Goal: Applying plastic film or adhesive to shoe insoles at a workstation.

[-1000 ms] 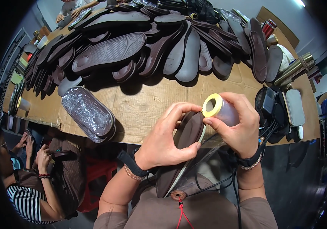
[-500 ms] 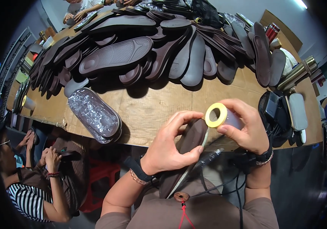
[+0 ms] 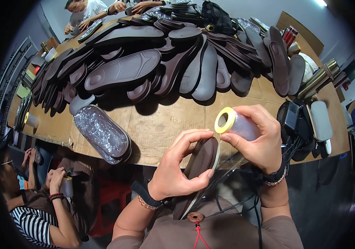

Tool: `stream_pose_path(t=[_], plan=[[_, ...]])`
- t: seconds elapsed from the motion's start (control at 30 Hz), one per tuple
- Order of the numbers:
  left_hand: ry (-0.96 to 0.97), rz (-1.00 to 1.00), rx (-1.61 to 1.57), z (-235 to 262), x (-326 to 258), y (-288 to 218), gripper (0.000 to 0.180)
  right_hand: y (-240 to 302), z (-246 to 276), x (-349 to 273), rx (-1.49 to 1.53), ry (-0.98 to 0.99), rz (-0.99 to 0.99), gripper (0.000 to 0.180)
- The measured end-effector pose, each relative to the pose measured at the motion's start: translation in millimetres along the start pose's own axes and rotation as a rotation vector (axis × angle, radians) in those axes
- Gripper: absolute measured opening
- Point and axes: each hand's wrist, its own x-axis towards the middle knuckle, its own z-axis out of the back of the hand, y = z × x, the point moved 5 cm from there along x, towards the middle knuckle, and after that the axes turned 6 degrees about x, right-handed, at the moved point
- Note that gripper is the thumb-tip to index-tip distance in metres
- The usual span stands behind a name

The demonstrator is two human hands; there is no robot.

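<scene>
In my left hand [image 3: 178,166] is a dark brown insole [image 3: 199,164], thumb on one edge and fingers round the other. It stands tilted above my lap, with a pale layer along its right edge. My right hand [image 3: 257,137] grips a roll of clear stretch film [image 3: 243,126] with a yellow core end, close to the insole's upper tip. Shiny clear film [image 3: 227,162] hangs between the roll and the insole; where it is attached is hard to make out. Left of my hands, a stack of film-wrapped insoles [image 3: 102,133] lies on the table.
A big heap of brown and grey insoles [image 3: 123,70] covers the table's far side. At right lie a black bag [image 3: 291,120], a pale pouch [image 3: 321,120] and a metal flask [image 3: 320,79]. A seated person [image 3: 40,207] works at left; others sit at the far end.
The roll has moved slightly left and its yellow end has turned more sideways. Film shows more plainly below it. The view has shifted a little. The person at left now has a roll in hand.
</scene>
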Motion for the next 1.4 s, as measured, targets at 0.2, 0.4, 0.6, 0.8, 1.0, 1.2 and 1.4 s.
stream_pose_path(t=[0.2, 0.4, 0.6, 0.8, 1.0, 1.2, 1.4], plan=[[-0.004, -0.029, 0.016, 0, 1, 1, 0.071, -3, -2, -1, -0.057, 0.067, -0.07, 0.051], [0.021, -0.094, 0.014, 2, 3, -18, 0.07, -5, 0, 2, 0.066, 0.18, -0.197, 0.05], [0.096, -0.441, 0.281, 14, 17, -127, 0.071, 53, 46, 18, 0.336, -0.038, 0.008, 0.064], [0.271, -0.749, 0.291, 29, 58, -147, 0.067, 76, 67, 23, 0.231, -0.19, 0.138, 0.071], [0.294, -0.579, 0.144, 27, 61, -92, 0.086, 60, 54, 31, 0.024, -0.048, 0.183, 0.056], [0.283, -0.507, 0.039, 26, 76, -95, 0.1, 60, 54, 47, 0.007, -0.123, 0.174, 0.055], [0.227, -0.555, 0.1, 32, 66, -90, 0.112, 70, 49, 41, -0.029, -0.093, 0.284, 0.063]])
